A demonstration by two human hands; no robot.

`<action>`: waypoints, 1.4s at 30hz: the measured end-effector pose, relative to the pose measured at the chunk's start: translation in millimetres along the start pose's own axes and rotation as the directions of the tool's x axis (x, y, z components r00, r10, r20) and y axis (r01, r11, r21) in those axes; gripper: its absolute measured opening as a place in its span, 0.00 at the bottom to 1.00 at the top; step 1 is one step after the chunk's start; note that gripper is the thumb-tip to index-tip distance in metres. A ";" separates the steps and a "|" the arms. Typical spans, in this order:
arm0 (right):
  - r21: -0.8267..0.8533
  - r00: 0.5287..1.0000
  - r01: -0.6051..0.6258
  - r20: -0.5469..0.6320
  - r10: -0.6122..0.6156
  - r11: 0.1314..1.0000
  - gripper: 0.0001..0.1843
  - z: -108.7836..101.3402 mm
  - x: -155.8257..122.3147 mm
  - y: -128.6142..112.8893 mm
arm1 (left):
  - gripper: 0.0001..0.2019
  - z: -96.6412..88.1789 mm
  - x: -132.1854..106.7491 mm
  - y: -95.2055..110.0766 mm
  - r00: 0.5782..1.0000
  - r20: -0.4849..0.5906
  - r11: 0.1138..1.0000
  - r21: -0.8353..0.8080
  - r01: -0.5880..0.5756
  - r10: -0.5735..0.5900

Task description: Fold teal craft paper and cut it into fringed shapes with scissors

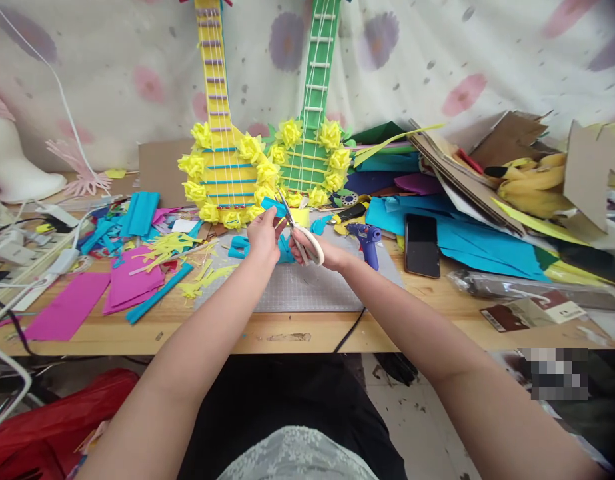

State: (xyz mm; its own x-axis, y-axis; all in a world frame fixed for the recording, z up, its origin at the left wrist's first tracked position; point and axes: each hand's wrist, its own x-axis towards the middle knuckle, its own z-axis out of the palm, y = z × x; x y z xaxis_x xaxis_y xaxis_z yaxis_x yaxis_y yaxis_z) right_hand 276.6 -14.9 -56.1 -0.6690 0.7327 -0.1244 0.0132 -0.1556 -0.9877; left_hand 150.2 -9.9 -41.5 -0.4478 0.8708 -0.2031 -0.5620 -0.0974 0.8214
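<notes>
No words or numbers can be read: the label [366, 233] on the glue gun [370, 256], the dark mark [566, 313] on the card [521, 315] and the barcode-like stripes [492, 319] at its left end are too small.

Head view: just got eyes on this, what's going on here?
A person is working over a gray cutting mat with both hands. The left hand holds up a small blue piece, and the right hand grips scissors, their blades close to it; whether they are cutting, I can't tell. Behind stand a yellow guitar shape and a green guitar shape, both trimmed with yellow flowers. A blue glue gun lies to the right, beside a phone.
</notes>
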 end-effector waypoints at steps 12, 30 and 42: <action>-0.031 0.999 0.023 0.036 -0.022 0.999 0.31 -2.9 -5.8 -1.2 | 0.11 -7.3 0.4 5.0 0.999 0.038 0.999 0.036 0.033 -0.034; -0.151 0.986 -0.039 0.154 0.063 0.988 0.31 -26.8 -15.9 3.6 | 0.12 -29.4 4.4 8.7 0.981 0.149 0.989 0.105 0.107 -0.122; -0.217 0.974 -0.030 0.213 0.077 0.976 0.30 -33.4 -26.4 0.3 | 0.10 -32.5 2.1 10.4 0.943 0.254 0.963 0.218 0.160 -0.214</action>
State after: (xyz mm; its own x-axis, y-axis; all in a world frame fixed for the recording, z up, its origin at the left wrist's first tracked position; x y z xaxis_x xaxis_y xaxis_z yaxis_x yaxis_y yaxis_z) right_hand 319.1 -12.2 -56.3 -0.8091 0.5602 -0.1775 0.1943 -0.0301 -0.9805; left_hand 120.8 -24.8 -50.8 -0.1250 0.9646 -0.2323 -0.4615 0.1507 0.8742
